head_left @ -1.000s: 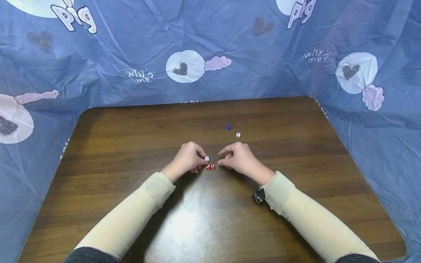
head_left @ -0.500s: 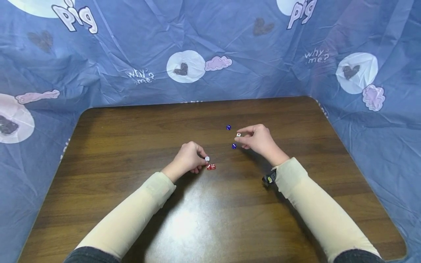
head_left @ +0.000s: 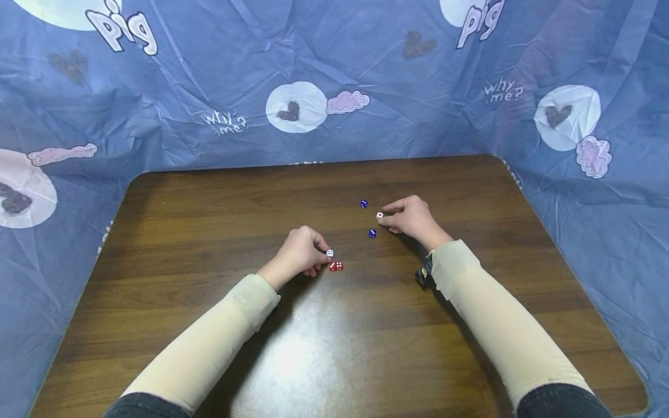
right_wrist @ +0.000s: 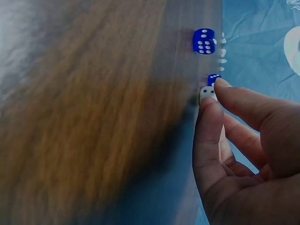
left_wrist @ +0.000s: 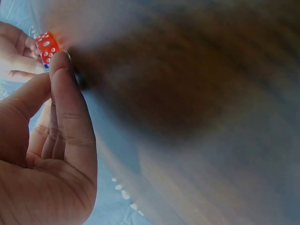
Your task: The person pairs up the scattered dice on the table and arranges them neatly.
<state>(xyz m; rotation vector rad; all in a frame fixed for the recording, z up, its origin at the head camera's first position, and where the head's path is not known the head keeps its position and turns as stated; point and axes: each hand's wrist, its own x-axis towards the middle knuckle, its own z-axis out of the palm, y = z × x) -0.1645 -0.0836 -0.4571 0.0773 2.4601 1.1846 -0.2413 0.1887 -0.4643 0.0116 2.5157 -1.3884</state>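
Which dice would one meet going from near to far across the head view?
Red dice, left white die in the left hand, nearer blue die, right white die in the right hand, farther blue die.

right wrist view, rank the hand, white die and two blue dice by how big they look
Right hand
Upper blue die
White die and lower blue die: unsure, both partly hidden

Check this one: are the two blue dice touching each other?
Apart. The head view shows it: a strip of bare tabletop separates the farther blue die from the nearer blue die.
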